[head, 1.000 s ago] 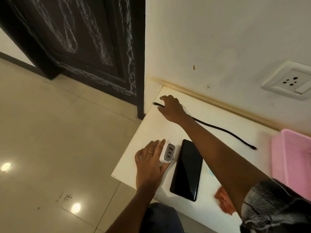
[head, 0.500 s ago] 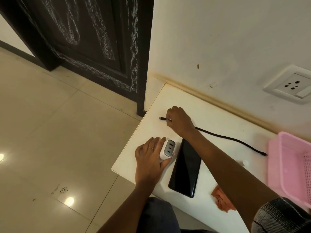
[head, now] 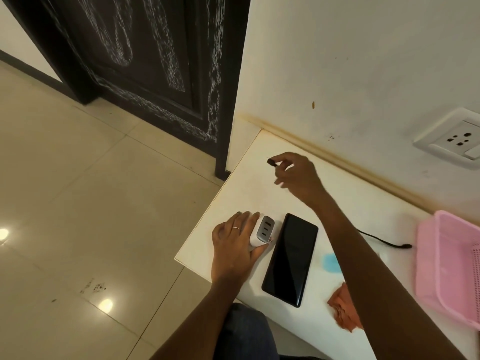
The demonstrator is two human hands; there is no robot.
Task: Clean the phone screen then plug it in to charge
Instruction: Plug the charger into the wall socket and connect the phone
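A black phone lies screen up on the white table, near its front edge. Just left of the phone stands a white charger block with three ports facing up; my left hand grips it. My right hand is raised above the table's far left part and pinches one plug of the black cable. The cable's other end lies on the table right of my forearm. An orange cloth lies crumpled beside the phone.
A pink plastic basket stands at the table's right end. A white wall socket sits on the wall above it. A small light-blue object peeks out by my right forearm. A dark door and tiled floor lie to the left.
My right hand has lifted the cable's plug off the table and drawn it nearer; the cable's far end slid along. My left hand stays on the charger.
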